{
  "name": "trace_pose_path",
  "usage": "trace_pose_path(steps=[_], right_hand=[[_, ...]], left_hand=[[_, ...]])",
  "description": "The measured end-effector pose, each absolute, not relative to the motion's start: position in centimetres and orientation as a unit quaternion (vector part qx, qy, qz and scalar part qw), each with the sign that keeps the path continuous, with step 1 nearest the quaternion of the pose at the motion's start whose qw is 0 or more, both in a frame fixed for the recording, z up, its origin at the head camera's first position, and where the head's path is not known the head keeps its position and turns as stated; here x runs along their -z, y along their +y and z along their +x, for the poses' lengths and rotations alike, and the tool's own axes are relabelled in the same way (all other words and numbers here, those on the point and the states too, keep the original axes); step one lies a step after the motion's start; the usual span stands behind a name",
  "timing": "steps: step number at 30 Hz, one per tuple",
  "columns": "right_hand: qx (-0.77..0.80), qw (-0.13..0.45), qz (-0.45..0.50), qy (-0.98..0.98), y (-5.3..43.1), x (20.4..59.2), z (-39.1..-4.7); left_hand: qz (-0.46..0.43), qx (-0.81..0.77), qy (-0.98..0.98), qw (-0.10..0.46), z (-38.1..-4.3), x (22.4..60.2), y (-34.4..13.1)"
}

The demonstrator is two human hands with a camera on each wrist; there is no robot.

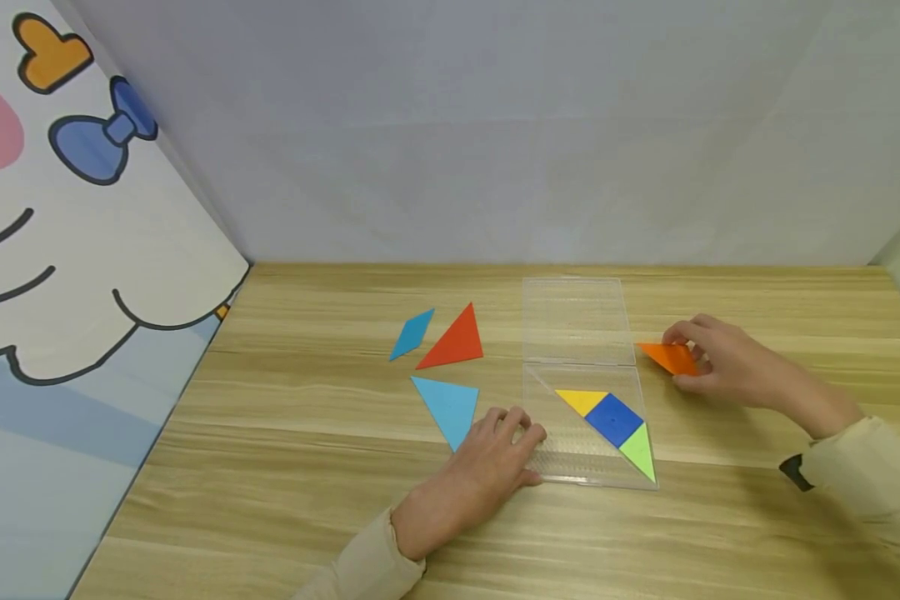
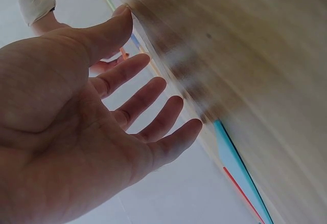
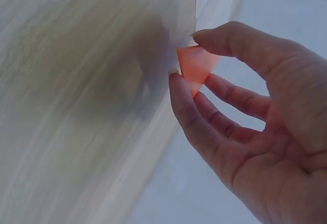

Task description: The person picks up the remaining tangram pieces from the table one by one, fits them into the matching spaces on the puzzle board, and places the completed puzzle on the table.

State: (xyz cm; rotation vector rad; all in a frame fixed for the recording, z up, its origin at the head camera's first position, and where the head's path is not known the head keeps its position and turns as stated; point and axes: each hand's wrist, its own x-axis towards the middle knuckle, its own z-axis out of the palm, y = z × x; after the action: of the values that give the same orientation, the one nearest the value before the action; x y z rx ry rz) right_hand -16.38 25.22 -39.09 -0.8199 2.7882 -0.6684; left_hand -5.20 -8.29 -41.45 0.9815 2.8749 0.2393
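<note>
My right hand (image 1: 727, 362) holds an orange tangram piece (image 1: 667, 357) between thumb and fingers, just right of a clear plastic case; in the right wrist view the orange piece (image 3: 195, 65) is seen partly edge-on. The case (image 1: 570, 321) lies unfolded flat, and its near half holds a yellow triangle (image 1: 581, 401), a dark blue square (image 1: 613, 420) and a light green triangle (image 1: 640, 452) along a diagonal. My left hand (image 1: 491, 458) rests at the near half's left edge, fingers loosely bent, its palm showing in the left wrist view with nothing gripped.
Left of the case lie a red triangle (image 1: 457, 340), a blue parallelogram (image 1: 412, 334) and a large light blue triangle (image 1: 448, 408), its lower tip beside the left hand. The wooden table (image 1: 307, 467) meets a pale back wall and a cartoon-printed panel (image 1: 120, 250) on the left.
</note>
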Motion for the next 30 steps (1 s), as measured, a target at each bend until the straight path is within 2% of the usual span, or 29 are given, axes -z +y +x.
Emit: trace_pose_path(steps=[30], right_hand=[[0.249, 0.061, -0.314, 0.914, 22.3, 39.7, -15.2]], left_hand=[[0.325, -0.08, 0.941, 0.038, -5.2, 41.6, -8.3]])
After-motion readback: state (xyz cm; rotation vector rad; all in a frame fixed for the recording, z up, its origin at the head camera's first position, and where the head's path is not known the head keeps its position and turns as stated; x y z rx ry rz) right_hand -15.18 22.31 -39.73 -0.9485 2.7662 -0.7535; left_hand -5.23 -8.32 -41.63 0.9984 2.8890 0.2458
